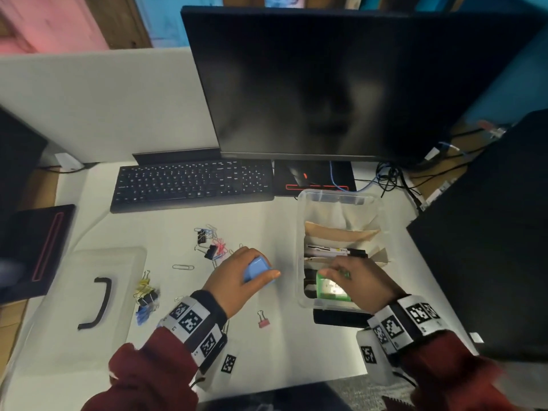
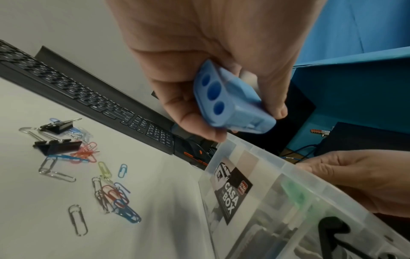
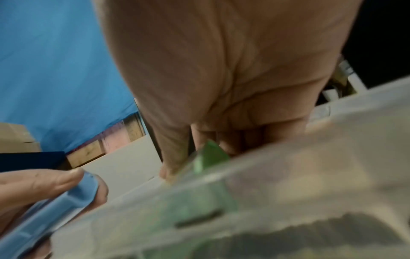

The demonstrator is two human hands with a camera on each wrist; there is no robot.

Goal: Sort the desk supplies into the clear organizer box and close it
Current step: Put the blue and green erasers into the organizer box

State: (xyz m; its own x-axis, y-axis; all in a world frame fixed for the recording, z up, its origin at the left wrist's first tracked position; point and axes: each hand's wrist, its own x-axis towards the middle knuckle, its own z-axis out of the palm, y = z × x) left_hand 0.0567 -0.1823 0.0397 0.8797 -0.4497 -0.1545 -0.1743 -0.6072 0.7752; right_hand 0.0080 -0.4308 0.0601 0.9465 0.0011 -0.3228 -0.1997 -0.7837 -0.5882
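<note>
Head view looks steeply down and forward from above the worktop (image 1: pixel 267 351), taking in both hands, the box (image 1: pixel 302 209) and the monitor (image 1: pixel 341 84) behind. Left wrist view sits close under the left hand (image 2: pixel 210 52), facing along it toward the keyboard (image 2: pixel 88 94). Right wrist view sits very close under the right hand (image 3: pixel 221 70), blurred, facing over the box rim. All three share the box and the blue sharpener (image 1: pixel 256 269).
</note>
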